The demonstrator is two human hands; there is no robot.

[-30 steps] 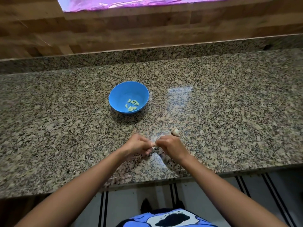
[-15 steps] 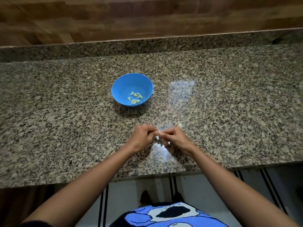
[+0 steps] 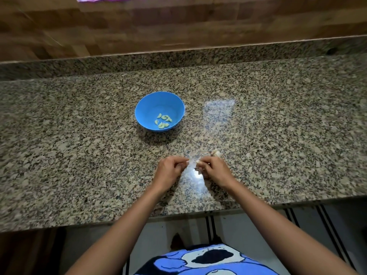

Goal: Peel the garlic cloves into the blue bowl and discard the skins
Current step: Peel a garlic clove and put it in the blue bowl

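A: Where is the garlic clove (image 3: 198,162)?
B: The curled fingers of the right hand (image 3: 215,171) pinch it over the speckled stone surface (image 3: 79,155). The left hand (image 3: 170,171) is curled too, but I cannot tell if it holds anything.
A: And the bowl (image 3: 151,108)?
B: It is round, smooth and blue, with about seven peeled cloves (image 3: 163,121) inside. One garlic piece (image 3: 216,153) lies behind the right hand.

Countertop (image 3: 79,155): spans the view left to right; upstand (image 3: 139,60) behind it, wall (image 3: 178,26) behind that.
Bowl (image 3: 151,104): on countertop, left of centre, well behind both hands.
Peeled cloves (image 3: 163,121): in bowl, toward its near right side.
Left hand (image 3: 168,171): over countertop near front edge, just left of right hand, apart from it.
Right hand (image 3: 214,169): garlic clove (image 3: 198,162) pinched at its fingertips, toward left hand.
Garlic piece (image 3: 216,153): on countertop, just behind right hand, right of bowl.
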